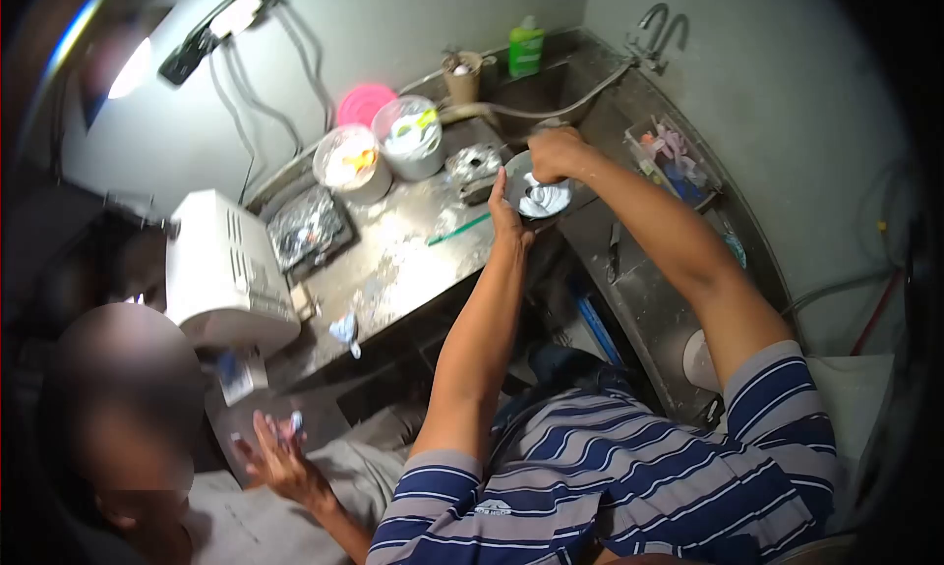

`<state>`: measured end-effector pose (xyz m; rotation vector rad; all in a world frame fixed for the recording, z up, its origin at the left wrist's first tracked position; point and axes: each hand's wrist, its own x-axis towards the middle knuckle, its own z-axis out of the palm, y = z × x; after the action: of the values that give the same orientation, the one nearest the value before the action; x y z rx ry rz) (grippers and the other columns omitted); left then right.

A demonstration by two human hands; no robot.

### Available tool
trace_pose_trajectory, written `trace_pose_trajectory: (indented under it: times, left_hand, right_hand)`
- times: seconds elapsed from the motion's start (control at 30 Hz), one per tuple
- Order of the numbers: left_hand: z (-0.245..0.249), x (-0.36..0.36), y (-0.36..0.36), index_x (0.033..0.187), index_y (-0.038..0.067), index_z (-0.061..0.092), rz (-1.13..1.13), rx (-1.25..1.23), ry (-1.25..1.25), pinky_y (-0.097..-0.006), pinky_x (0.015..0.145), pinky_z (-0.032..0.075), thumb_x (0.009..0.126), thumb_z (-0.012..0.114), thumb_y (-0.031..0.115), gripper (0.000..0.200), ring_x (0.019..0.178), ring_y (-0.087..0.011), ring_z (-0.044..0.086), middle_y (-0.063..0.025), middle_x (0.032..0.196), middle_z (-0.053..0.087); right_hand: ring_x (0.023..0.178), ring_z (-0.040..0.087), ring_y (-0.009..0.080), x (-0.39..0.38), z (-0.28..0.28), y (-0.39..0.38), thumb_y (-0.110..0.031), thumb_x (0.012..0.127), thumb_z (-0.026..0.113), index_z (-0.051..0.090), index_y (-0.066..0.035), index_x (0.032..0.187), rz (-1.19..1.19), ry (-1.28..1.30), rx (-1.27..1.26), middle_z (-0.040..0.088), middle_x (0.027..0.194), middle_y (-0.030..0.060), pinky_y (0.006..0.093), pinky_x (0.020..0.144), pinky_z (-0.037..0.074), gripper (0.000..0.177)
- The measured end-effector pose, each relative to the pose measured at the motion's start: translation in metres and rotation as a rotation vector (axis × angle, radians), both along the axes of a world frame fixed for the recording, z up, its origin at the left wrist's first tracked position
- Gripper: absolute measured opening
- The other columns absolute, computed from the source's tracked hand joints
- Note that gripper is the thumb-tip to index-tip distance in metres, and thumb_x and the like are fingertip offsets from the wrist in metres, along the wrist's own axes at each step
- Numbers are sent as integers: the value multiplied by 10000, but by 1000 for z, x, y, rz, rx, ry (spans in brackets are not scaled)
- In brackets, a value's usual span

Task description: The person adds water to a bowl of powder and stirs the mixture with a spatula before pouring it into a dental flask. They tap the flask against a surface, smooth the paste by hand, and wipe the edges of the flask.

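My left hand [506, 211] holds a mixing bowl [560, 209] by its left side, the thumb up along the rim and the other fingers mostly hidden beneath. White paste [544, 199] lies in the bowl. Right above it, my right hand [559, 156] is closed in a fist; whatever it grips is hidden. A thin green stick [460, 229] lies on the worktop, left of my left hand. Near the bowl sits a foil-like silvery item [476, 164].
Two tubs [356, 172] of white material stand at the back. Beyond are a sink [536, 103], a green bottle [526, 49] and a tap [649, 34]. A box of pieces [677, 162] is at right. A white machine [221, 260] and a co-worker's hand [280, 457] are at left.
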<state>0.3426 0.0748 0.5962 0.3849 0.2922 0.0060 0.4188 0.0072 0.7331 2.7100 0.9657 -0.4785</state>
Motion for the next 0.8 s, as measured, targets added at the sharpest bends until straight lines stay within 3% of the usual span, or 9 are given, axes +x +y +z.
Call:
trace_pose_trajectory:
  times: [0.2, 0.27, 0.3, 0.37, 0.43, 0.5, 0.57, 0.6, 0.8]
  left_hand:
    - [-23, 100, -32, 1187, 63, 589, -129, 115, 53, -517, 825, 504, 881, 513, 633, 651, 948, -310, 650, -112, 1078, 666]
    - [-48, 137, -29, 1210, 65, 565, -324, 159, -46, -534, 642, 529, 902, 455, 639, 660, 932, -320, 647, -132, 1126, 642]
    - [-44, 142, -41, 1196, 58, 564, -262, 167, 56, -492, 553, 524, 897, 452, 654, 676, 865, -316, 653, -132, 1090, 650]
    - [-84, 179, -38, 1196, 58, 564, -317, 75, -99, -497, 558, 527, 897, 444, 667, 689, 878, -316, 654, -132, 1092, 649]
    - [-84, 197, -50, 1197, 41, 573, -271, 197, 125, -475, 597, 519, 932, 419, 639, 672, 859, -320, 650, -140, 1056, 657]
    - [-116, 222, -53, 1221, -8, 552, -265, 120, 71, -462, 716, 539, 947, 407, 623, 704, 921, -334, 647, -160, 1117, 639]
    - [-144, 250, -56, 1253, -48, 525, -224, 2, 64, -450, 850, 521, 961, 395, 605, 727, 1022, -339, 628, -177, 1184, 616]
    - [-139, 251, -64, 1262, -53, 522, -151, 59, 113, -456, 940, 479, 969, 388, 592, 720, 1105, -329, 600, -180, 1245, 590]
    - [-187, 293, -68, 1341, 7, 454, -187, 26, 36, -442, 941, 485, 973, 398, 579, 683, 1122, -319, 590, -172, 1254, 576]
  right_hand:
    - [890, 695, 346, 72, -25, -48, -126, 629, 624, 745, -17, 841, -12, 13, 46, 702, 882, 222, 451, 768, 547, 268]
    - [952, 687, 320, 111, -56, -50, -160, 673, 623, 743, -23, 897, 81, 78, -106, 710, 971, 190, 433, 796, 547, 289]
    - [980, 680, 316, 129, -57, -50, -188, 697, 629, 736, -27, 953, -178, 70, 37, 708, 1026, 173, 426, 801, 546, 321]
    - [968, 682, 328, 162, -90, -68, -192, 702, 632, 726, -26, 994, -174, 94, -3, 707, 1020, 179, 431, 794, 547, 348]
    - [958, 683, 338, 175, -110, -66, -183, 698, 640, 726, -23, 976, -33, 141, -66, 706, 999, 189, 442, 799, 545, 332]
    - [971, 681, 332, 206, -116, -67, -195, 698, 652, 719, -21, 1003, -275, 145, 79, 707, 996, 186, 441, 840, 533, 357]
    - [1013, 675, 291, 223, -153, -73, -227, 704, 681, 743, -90, 1020, 81, 228, -189, 712, 1044, 128, 421, 870, 526, 350]
    - [1027, 671, 284, 235, -148, -65, -236, 728, 681, 740, -100, 1034, -188, 263, -49, 712, 1064, 105, 416, 877, 525, 340]
    - [1032, 672, 273, 275, -200, -77, -195, 745, 678, 726, -64, 1026, -298, 296, -40, 710, 1084, 109, 399, 883, 523, 314]
